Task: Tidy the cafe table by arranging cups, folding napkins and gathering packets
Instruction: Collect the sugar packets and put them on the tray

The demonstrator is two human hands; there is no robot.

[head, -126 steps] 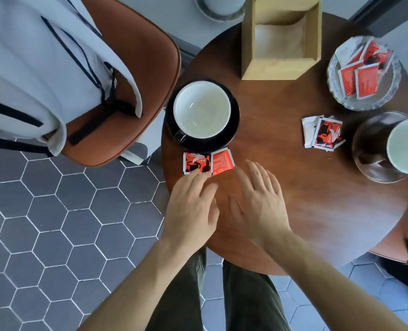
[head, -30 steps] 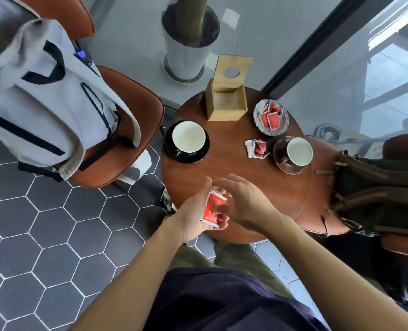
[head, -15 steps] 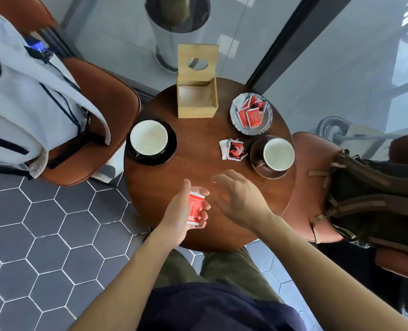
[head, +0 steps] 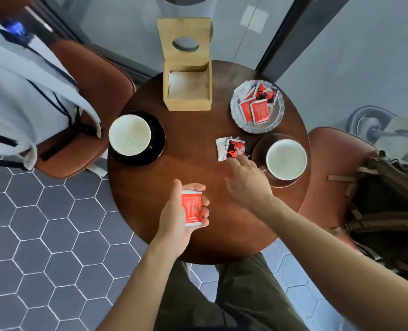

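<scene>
The left hand (head: 182, 211) grips a red packet (head: 193, 207) over the 6 o'clock part of the round wooden desk (head: 186, 163), thumb along the packet's left edge and fingers curled round its right edge; the packet is upright in the palm, red with small white print and white sealed ends. Whether more than one packet is stacked there cannot be told. The right hand (head: 247, 182) holds nothing and stretches, fingers relaxed and spread, toward 1 o'clock, its fingertips (head: 242, 158) at the near edge of a small loose heap of packets (head: 231, 148); contact cannot be judged. That heap lies just right of the desk's centre, red-and-black packets mixed with one white face-down one, overlapping untidily.

Just beside the heap at 3 o'clock stands a white cup on a brown saucer (head: 285, 160), close against the right hand's knuckles. At 2 o'clock a silver dish (head: 277, 118) holds more red packets. At 12 o'clock stands a wooden napkin box (head: 187, 96), lid tilted up, with pale napkins inside. At 9 o'clock a white cup on a black saucer (head: 136, 138) sits well apart from both hands.

Beyond the desk, a brown chair at 9 o'clock carries a grey backpack (head: 26, 96), and a second chair at 3 o'clock carries a dark backpack (head: 389, 211). Grey hexagonal floor tiles (head: 43, 247) lie below.
</scene>
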